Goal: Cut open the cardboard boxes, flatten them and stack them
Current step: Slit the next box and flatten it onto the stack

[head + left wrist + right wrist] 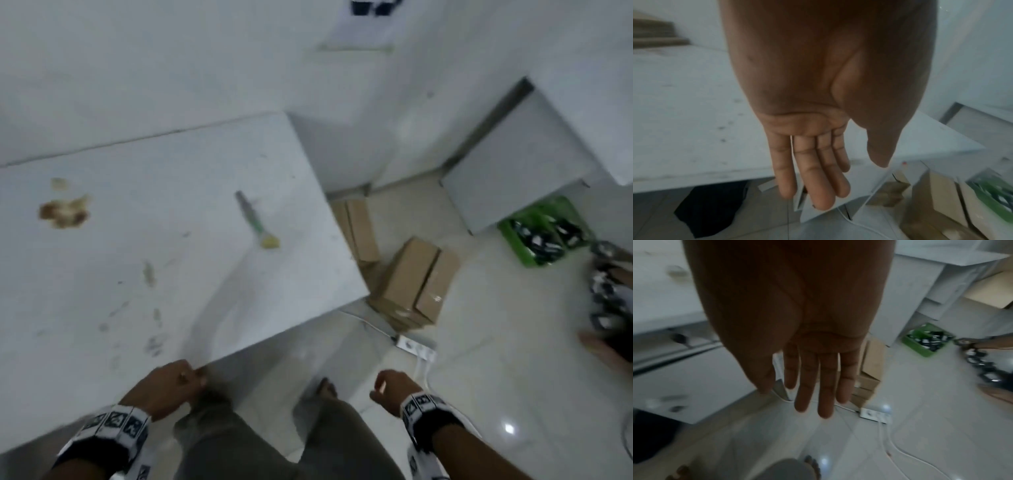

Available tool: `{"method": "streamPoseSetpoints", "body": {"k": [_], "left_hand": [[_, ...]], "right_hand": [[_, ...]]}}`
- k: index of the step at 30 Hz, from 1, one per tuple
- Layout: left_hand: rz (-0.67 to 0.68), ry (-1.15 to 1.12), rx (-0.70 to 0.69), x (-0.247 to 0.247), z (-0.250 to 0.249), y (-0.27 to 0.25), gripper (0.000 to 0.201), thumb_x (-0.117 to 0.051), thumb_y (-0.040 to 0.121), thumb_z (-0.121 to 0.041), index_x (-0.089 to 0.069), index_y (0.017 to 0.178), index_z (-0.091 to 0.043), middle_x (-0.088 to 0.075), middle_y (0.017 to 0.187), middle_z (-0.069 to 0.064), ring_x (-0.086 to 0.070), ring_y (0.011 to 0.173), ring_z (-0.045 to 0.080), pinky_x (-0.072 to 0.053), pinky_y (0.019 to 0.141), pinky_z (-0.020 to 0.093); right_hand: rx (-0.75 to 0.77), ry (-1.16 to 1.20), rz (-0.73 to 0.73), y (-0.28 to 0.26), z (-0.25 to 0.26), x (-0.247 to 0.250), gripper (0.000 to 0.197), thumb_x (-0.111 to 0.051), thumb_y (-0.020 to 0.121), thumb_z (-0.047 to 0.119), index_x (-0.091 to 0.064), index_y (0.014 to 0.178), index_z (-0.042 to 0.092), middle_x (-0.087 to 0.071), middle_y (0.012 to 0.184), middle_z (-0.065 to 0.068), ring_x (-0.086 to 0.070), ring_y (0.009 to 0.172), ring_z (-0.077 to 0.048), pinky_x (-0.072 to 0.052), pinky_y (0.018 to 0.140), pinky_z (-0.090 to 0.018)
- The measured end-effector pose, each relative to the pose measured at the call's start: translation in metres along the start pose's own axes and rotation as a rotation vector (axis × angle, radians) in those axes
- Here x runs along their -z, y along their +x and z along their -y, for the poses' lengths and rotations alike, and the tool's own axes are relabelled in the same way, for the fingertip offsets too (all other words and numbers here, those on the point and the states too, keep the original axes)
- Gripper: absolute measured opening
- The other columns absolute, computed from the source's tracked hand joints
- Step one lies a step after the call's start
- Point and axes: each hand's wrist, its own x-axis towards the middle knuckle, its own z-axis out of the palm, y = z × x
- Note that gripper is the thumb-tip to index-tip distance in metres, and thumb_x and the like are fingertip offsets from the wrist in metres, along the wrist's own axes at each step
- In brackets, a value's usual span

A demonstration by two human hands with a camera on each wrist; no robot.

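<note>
Brown cardboard boxes point(411, 277) lie piled on the floor by the white table's right corner; the top one is taped shut. More cardboard point(358, 228) leans behind them, partly hidden by the table. The boxes also show in the left wrist view point(941, 191) and the right wrist view point(871, 366). A blurred green-handled cutter point(251, 219) lies on the table point(137, 240). My left hand point(178, 380) point(853, 181) hangs at the table's near edge, fingers straight, holding nothing. My right hand point(390, 387) point(795, 395) hangs over the floor, also holding nothing.
A white power strip point(416, 347) with cables lies on the tiled floor near the boxes. A green crate point(544, 233) stands under a second white table point(507, 161) at right. Another person's arm point(609, 294) reaches in at the right edge. The table has brown stains point(65, 209).
</note>
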Motion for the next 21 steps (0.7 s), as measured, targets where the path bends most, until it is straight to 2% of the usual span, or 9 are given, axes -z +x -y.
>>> {"method": "streamPoseSetpoints", "body": {"k": [1,3,6,8,11,14,17,19,21], "left_hand": [[0.019,0.026,-0.007,-0.014,-0.019,0.003,0.029,-0.064,0.095,-0.051,-0.063,0.089,-0.023,-0.070,0.090,-0.005,-0.068,0.086,0.015,-0.053,0.076,0.030],[0.049,0.054,-0.002,-0.040,-0.056,0.006,0.031,-0.067,0.093,-0.052,-0.062,0.089,-0.022,-0.071,0.084,-0.004,-0.070,0.080,0.015,-0.051,0.070,0.027],[0.142,0.061,0.009,-0.067,-0.102,0.007,0.035,-0.073,0.091,-0.047,-0.064,0.088,-0.013,-0.075,0.068,0.002,-0.070,0.058,0.014,-0.055,0.061,0.025],[0.174,0.064,0.001,-0.079,-0.133,0.011,0.037,-0.075,0.090,-0.046,-0.065,0.088,-0.011,-0.075,0.067,0.001,-0.070,0.055,0.017,-0.056,0.059,0.026],[0.255,0.062,-0.037,-0.083,-0.198,0.028,0.035,-0.073,0.091,-0.047,-0.064,0.093,-0.013,-0.076,0.070,0.001,-0.066,0.053,0.015,-0.054,0.055,0.024],[0.326,0.074,-0.120,-0.076,-0.288,0.059,0.035,-0.067,0.093,-0.053,-0.063,0.096,-0.018,-0.073,0.069,0.000,-0.058,0.051,0.008,-0.048,0.051,0.021],[0.322,0.078,-0.270,-0.066,-0.392,0.092,0.040,-0.062,0.092,-0.063,-0.062,0.091,-0.023,-0.067,0.068,-0.003,-0.060,0.058,0.007,-0.051,0.060,0.027],[0.282,0.131,-0.386,-0.063,-0.457,0.109,0.041,-0.058,0.096,-0.060,-0.064,0.091,-0.019,-0.064,0.075,-0.006,-0.060,0.067,0.011,-0.048,0.065,0.030],[0.225,0.143,-0.432,-0.066,-0.514,0.130,0.038,-0.056,0.100,-0.054,-0.064,0.095,-0.017,-0.064,0.084,-0.004,-0.060,0.076,0.016,-0.045,0.068,0.031]], "right_hand": [[-0.043,0.002,0.042,-0.007,-0.040,-0.001,0.026,-0.061,0.096,0.044,-0.057,0.109,0.022,-0.060,0.129,-0.007,-0.056,0.123,-0.024,-0.043,0.097,-0.027],[-0.110,0.046,0.062,-0.018,-0.102,0.004,0.038,-0.060,0.097,0.045,-0.059,0.121,0.016,-0.057,0.137,-0.007,-0.053,0.129,-0.023,-0.042,0.100,-0.026],[-0.186,0.104,0.036,-0.017,-0.160,0.022,0.026,-0.062,0.094,0.046,-0.060,0.108,0.024,-0.061,0.132,-0.004,-0.056,0.124,-0.020,-0.043,0.098,-0.024],[-0.214,0.141,0.016,0.001,-0.188,0.037,0.024,-0.064,0.093,0.046,-0.063,0.106,0.026,-0.063,0.127,-0.004,-0.059,0.118,-0.020,-0.044,0.093,-0.023],[-0.231,0.208,-0.011,0.031,-0.209,0.073,0.017,-0.066,0.091,0.044,-0.061,0.095,0.028,-0.065,0.120,-0.002,-0.062,0.112,-0.020,-0.046,0.089,-0.024],[-0.227,0.247,-0.029,0.068,-0.219,0.114,0.016,-0.066,0.091,0.042,-0.061,0.094,0.027,-0.066,0.115,-0.003,-0.064,0.102,-0.020,-0.047,0.082,-0.025],[-0.167,0.234,-0.029,0.110,-0.221,0.159,0.014,-0.064,0.092,0.039,-0.061,0.093,0.026,-0.066,0.114,-0.005,-0.063,0.101,-0.021,-0.046,0.082,-0.026],[-0.126,0.235,-0.051,0.138,-0.222,0.189,0.015,-0.066,0.092,0.039,-0.063,0.093,0.024,-0.068,0.112,-0.006,-0.065,0.103,-0.024,-0.049,0.084,-0.027],[-0.113,0.267,-0.084,0.164,-0.225,0.218,0.019,-0.067,0.091,0.038,-0.067,0.096,0.020,-0.070,0.109,-0.007,-0.066,0.095,-0.025,-0.051,0.082,-0.029]]}}
